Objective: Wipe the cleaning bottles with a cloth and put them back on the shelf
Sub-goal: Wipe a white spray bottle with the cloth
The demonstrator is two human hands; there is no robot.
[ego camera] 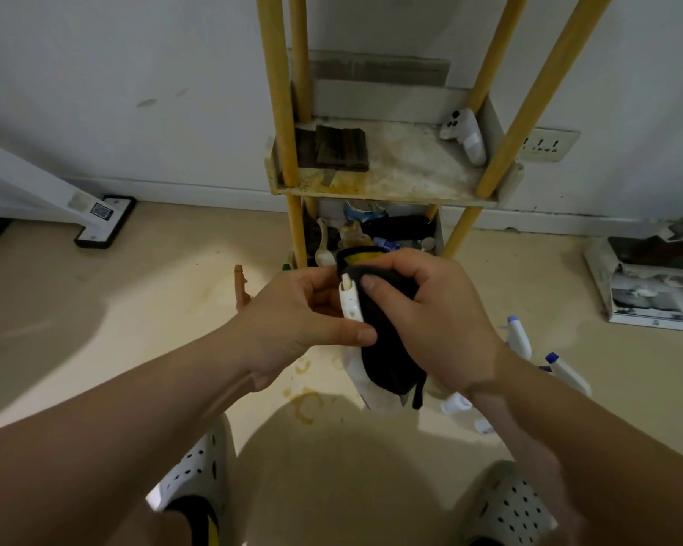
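Left hand [296,309] grips a white bottle [349,305] while right hand [430,313] presses a dark cloth [387,348] against it.

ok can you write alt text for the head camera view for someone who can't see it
Seen from above, a left hand grips a white bottle while the right hand holds a black cloth against it. Behind stands a stained shelf with yellow posts, one white spray bottle lying on it; more spray bottles sit on the floor at right.
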